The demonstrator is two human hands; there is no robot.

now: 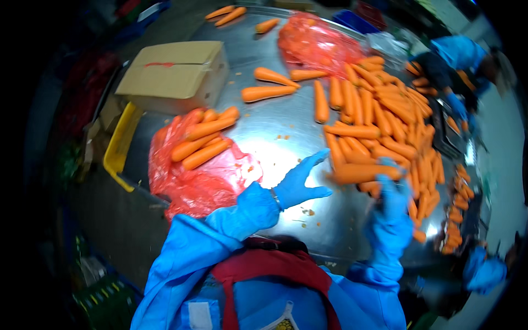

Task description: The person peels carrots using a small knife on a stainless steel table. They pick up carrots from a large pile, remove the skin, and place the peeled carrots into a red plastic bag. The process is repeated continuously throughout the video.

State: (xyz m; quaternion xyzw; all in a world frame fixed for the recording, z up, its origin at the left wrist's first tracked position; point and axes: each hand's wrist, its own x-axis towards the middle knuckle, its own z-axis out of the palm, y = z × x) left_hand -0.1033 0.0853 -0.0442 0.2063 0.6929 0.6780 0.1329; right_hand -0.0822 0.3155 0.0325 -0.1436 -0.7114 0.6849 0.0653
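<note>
A large carrot (359, 173) is gripped by my right hand (392, 194), which is blurred and wears a blue glove. Its tapered end points left, toward my gloved left hand (298, 183). That hand hovers over the metal table (280, 156) with thumb and fingers spread and nothing between them. Beyond my right hand spreads a big pile of carrots (387, 111). To the left of my left hand, several carrots (206, 140) lie on a red plastic bag (206, 181).
A closed cardboard box (175, 68) stands at the table's left, near a yellow crate rim (117, 148). A filled red bag (317, 43) sits at the far side. One co-worker (458, 53) bends over at the right. Carrot pieces (456, 214) line the right edge.
</note>
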